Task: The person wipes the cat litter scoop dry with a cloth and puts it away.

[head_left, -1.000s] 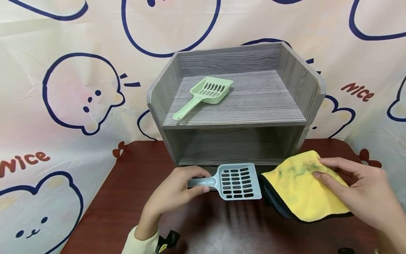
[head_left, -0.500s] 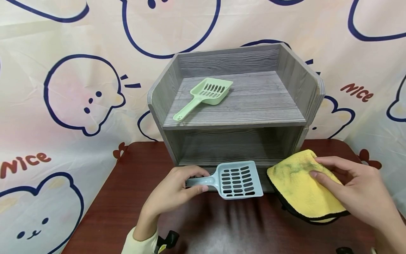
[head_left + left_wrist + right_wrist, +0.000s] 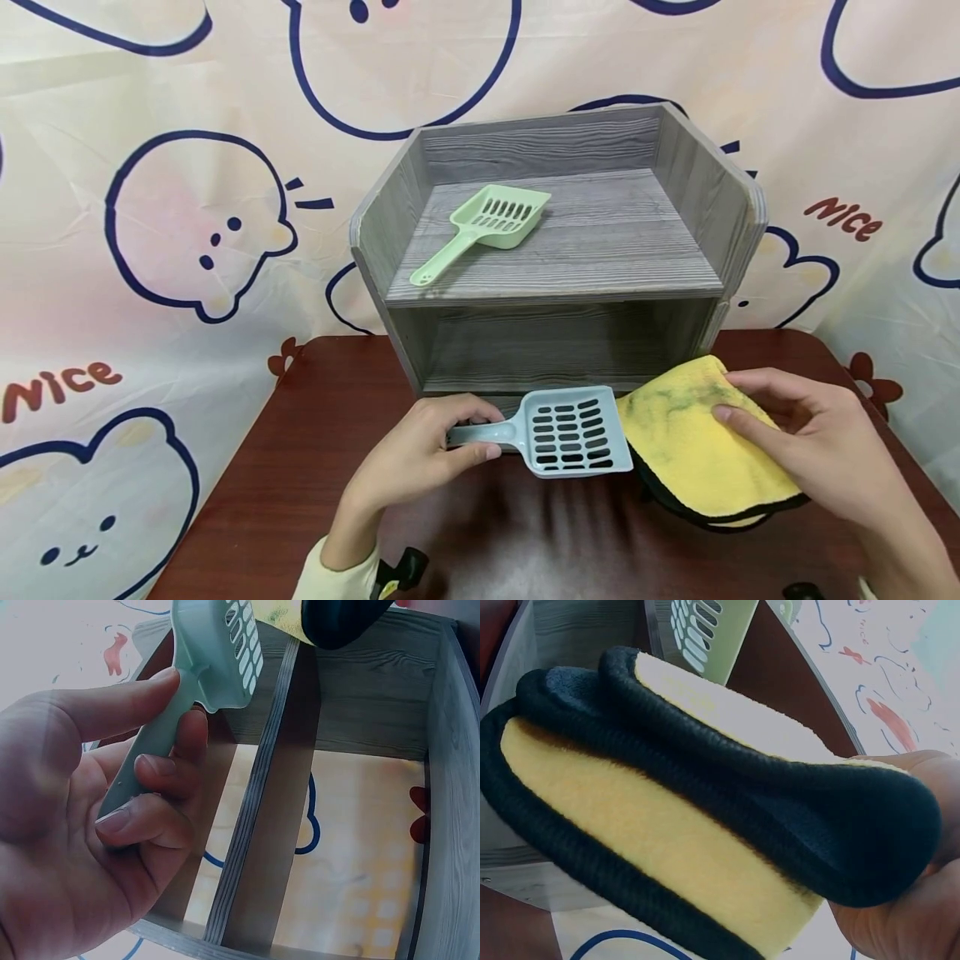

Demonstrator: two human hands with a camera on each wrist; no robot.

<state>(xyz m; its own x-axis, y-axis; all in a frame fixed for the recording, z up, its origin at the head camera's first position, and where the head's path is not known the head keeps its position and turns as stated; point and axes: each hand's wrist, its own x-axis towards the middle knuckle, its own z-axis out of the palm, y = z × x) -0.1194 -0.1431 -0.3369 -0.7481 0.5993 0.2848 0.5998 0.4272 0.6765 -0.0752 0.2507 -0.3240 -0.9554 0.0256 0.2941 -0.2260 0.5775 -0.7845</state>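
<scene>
Fabric (image 3: 75, 333) printed with cartoon bears hung at the far left, running behind a dark red table (image 3: 277, 467). Next came the left hand (image 3: 420, 454), its thumb and fingers curled round the handle of a pale blue slotted scoop (image 3: 527, 432). That scoop was held over the table, before the lower part of a grey wooden shelf unit (image 3: 600, 242), its pan pointing right. It looked light, stiff and smooth, likely plastic; the handle seemed the place to take it, since the thin pan offered only edges and might have slipped. A pale green scoop (image 3: 487, 237) lay on the upper shelf, handle slanting to the front left, and judging by its shape would have handled much the same way. Right of the blue pan was a folded yellow cloth (image 3: 705, 442) with dark edging and greyish stains; whether the two touched was hard to tell from the head view. The cloth appeared soft, thick and limp, best pinched through its layers. At the far right, the right hand (image 3: 817, 442) gripped its folds, thumb on top.
</scene>
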